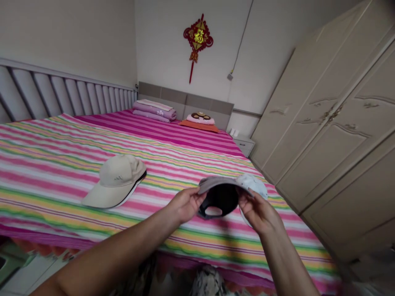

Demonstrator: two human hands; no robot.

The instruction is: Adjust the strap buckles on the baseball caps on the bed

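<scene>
Between my two hands is a dark grey baseball cap (219,181), held above the bed with its black inside and back opening facing me. My left hand (189,204) pinches its left edge between thumb and fingers. On the opposite edge, my right hand (256,209) grips the cap the same way. Behind my right hand a pale, light-blue cap (253,185) lies on the bed, partly hidden. Farther left rests a beige cap (115,179), its brim pointing left toward me, with a white edge showing beneath it.
A striped sheet (92,160) covers the bed. Folded purple bedding (154,111) and a pink folded item (200,119) sit near the headboard (173,95). White rails (77,92) line the left side. A nightstand (243,144) and a cream wardrobe (333,135) stand right.
</scene>
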